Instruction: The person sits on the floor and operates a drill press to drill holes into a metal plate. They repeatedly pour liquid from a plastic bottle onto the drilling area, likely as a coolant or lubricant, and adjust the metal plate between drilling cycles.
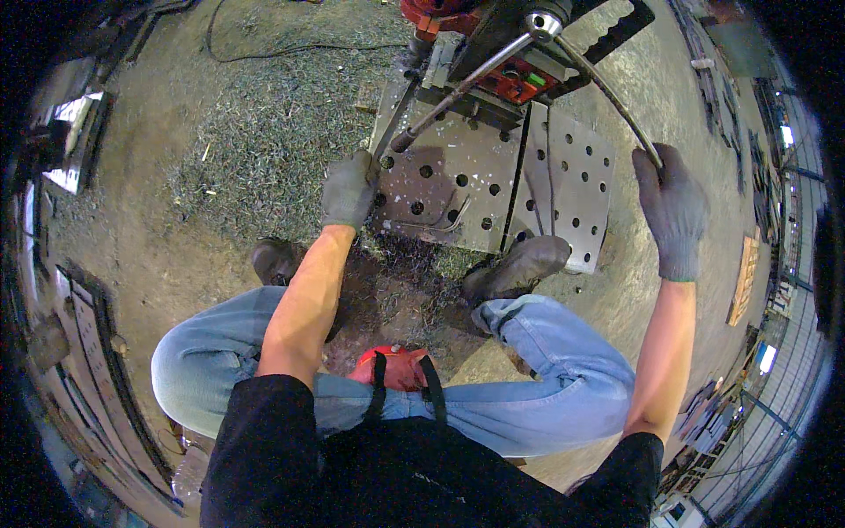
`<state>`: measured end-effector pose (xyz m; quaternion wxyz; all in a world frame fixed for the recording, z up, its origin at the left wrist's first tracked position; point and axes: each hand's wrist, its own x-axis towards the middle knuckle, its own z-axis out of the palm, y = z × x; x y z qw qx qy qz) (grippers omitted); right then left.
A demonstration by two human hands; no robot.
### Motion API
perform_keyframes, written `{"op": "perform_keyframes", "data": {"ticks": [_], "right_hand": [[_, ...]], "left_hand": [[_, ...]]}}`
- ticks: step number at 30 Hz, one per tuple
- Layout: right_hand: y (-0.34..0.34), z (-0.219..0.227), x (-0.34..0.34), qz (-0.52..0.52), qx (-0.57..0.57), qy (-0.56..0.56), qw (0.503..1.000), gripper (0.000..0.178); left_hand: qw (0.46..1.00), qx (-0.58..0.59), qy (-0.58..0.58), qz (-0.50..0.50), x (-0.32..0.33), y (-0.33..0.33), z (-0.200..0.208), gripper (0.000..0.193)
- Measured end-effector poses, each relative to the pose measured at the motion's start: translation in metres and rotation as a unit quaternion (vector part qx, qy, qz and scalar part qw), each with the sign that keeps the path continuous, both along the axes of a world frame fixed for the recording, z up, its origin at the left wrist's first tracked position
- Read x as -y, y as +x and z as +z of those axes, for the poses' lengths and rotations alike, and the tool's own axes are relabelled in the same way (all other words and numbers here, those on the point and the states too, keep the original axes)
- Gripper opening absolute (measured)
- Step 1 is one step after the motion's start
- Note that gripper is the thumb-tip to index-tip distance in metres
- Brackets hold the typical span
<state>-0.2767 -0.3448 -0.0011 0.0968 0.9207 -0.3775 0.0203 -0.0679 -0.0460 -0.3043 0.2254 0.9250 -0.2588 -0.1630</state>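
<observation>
A drilling machine with a red-and-black body (510, 84) stands at the far edge of hole-drilled steel plates (466, 158). From its round metal hub (543, 26) spread long feed-handle spokes. My right hand (673, 207), in a grey glove, is closed round the end of the right-hand spoke (612, 97). The left spoke (466, 84) ends in a dark grip and is not held. Beside it, my gloved left hand (349, 191) is closed round the lower end of a narrow metal bar (395, 121). The bar's upper end is beside the machine; whether it is attached, I cannot tell.
Metal shavings (264, 150) cover the floor left of the plates. A bent hex key (453, 218) lies on the near plate. My boot (519, 268) touches the plates' near edge. A black cable (308, 48) curves behind; a red bag or pouch (396, 368) shows between my legs.
</observation>
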Motion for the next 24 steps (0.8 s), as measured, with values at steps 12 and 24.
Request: {"op": "perform_keyframes", "data": {"ticks": [12,24], "right_hand": [[0.016,0.002,-0.009,-0.006,-0.005,0.007,1.000,0.049],[-0.009,-0.009,0.012,-0.028,-0.036,-0.011,0.999,0.059]], "left_hand": [[0.939,-0.065,-0.034,0.335,0.036,0.147,-0.044,0.038],[0.985,-0.107,-0.070,0.112,-0.023,0.010,0.002,0.046]]}}
